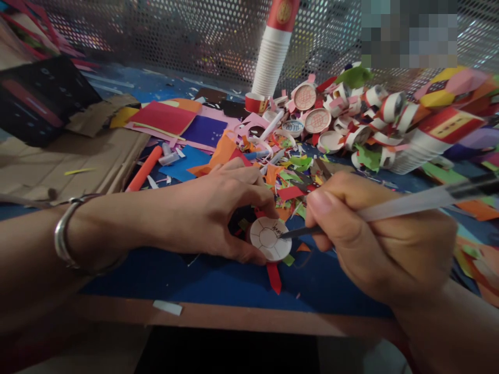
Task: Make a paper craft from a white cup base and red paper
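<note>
My left hand point(218, 208) grips a small cut-down paper cup bottom point(270, 239), a white round disc with pen lines drawn on it, pressed against the blue table surface point(202, 280). A silver bangle sits on that wrist. My right hand point(370, 239) is closed around a pen point(409, 203) with a clear barrel and black cap end. The pen's tip touches the disc's right side, where dark marks show. A red paper strip point(274, 276) sticks out below the disc.
Coloured paper scraps point(296, 176) litter the middle. Several decorated cup bottoms and curled strips point(351, 124) pile at the back right beside a lying cup stack point(429, 140). An upright cup stack point(273, 52) stands before a perforated metal screen. Cardboard point(70, 161) and paper sheets point(167, 119) lie left.
</note>
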A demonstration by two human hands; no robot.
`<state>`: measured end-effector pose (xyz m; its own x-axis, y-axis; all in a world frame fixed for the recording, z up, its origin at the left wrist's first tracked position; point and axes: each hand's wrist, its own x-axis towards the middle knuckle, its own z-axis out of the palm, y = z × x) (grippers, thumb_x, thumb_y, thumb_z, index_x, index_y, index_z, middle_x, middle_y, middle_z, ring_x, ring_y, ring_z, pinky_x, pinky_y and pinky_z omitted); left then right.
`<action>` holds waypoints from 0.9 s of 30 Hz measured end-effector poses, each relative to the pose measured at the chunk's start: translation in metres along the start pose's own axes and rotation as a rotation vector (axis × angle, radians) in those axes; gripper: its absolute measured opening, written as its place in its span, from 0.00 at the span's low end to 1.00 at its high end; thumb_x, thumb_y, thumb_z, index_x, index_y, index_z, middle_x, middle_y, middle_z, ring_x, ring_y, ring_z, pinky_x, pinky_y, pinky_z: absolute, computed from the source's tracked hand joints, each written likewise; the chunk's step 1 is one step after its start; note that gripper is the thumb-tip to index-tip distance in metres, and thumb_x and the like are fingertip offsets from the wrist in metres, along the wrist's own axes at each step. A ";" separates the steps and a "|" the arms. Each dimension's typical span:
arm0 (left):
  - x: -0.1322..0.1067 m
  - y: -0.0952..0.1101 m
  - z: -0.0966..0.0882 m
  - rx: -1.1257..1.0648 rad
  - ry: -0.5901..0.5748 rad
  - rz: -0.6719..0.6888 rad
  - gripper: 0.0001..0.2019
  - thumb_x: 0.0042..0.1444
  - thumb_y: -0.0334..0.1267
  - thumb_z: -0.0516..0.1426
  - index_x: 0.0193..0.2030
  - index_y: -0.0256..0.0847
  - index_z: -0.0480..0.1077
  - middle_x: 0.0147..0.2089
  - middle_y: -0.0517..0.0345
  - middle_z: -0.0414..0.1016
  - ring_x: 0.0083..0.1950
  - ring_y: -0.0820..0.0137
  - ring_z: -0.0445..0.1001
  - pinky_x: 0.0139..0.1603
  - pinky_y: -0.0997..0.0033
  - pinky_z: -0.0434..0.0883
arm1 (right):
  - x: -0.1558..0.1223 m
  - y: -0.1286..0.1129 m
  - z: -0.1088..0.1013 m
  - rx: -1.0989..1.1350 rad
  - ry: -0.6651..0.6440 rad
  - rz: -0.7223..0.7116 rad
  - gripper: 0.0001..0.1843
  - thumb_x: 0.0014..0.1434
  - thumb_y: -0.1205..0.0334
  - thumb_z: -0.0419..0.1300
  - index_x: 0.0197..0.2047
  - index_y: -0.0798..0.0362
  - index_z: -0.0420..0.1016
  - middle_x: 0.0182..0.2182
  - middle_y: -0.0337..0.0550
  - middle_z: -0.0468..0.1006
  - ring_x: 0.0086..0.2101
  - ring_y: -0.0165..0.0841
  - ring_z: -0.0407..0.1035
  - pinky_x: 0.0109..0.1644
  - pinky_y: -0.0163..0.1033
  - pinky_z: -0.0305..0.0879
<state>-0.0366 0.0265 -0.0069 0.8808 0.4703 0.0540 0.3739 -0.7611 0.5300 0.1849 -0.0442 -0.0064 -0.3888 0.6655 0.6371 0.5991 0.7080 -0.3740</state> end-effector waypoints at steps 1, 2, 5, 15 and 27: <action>0.000 0.000 0.000 -0.002 -0.002 0.005 0.19 0.53 0.49 0.70 0.50 0.47 0.77 0.47 0.55 0.72 0.50 0.60 0.70 0.46 0.64 0.68 | 0.000 0.000 0.000 -0.016 0.002 0.000 0.14 0.68 0.69 0.57 0.29 0.51 0.70 0.17 0.32 0.66 0.17 0.24 0.61 0.21 0.38 0.54; 0.001 0.000 0.000 -0.004 -0.006 0.008 0.19 0.53 0.49 0.70 0.50 0.47 0.77 0.47 0.55 0.72 0.50 0.59 0.70 0.46 0.64 0.67 | 0.000 0.000 -0.001 -0.038 0.002 -0.001 0.14 0.68 0.70 0.57 0.29 0.51 0.70 0.17 0.32 0.66 0.17 0.24 0.61 0.21 0.37 0.54; 0.002 -0.001 0.000 -0.010 -0.011 0.016 0.20 0.52 0.49 0.70 0.50 0.47 0.78 0.46 0.54 0.72 0.49 0.59 0.69 0.46 0.63 0.67 | 0.001 -0.001 -0.002 -0.101 0.000 -0.017 0.14 0.67 0.71 0.56 0.28 0.51 0.69 0.17 0.31 0.65 0.16 0.23 0.60 0.20 0.37 0.53; 0.000 -0.004 0.001 -0.039 0.012 0.057 0.19 0.53 0.47 0.71 0.50 0.47 0.78 0.48 0.54 0.73 0.50 0.59 0.70 0.48 0.63 0.67 | -0.002 -0.004 -0.002 -0.167 0.026 -0.023 0.15 0.67 0.68 0.57 0.27 0.50 0.67 0.16 0.31 0.64 0.16 0.23 0.59 0.20 0.37 0.53; 0.000 -0.001 0.000 -0.007 0.014 0.050 0.19 0.53 0.49 0.71 0.49 0.47 0.77 0.46 0.56 0.73 0.49 0.60 0.70 0.48 0.64 0.65 | -0.003 -0.004 -0.002 -0.184 0.025 -0.017 0.15 0.67 0.67 0.57 0.28 0.50 0.65 0.16 0.31 0.64 0.17 0.22 0.59 0.20 0.37 0.52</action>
<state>-0.0368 0.0275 -0.0079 0.8942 0.4380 0.0926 0.3274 -0.7809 0.5319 0.1847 -0.0495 -0.0052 -0.3838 0.6463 0.6596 0.7114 0.6623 -0.2351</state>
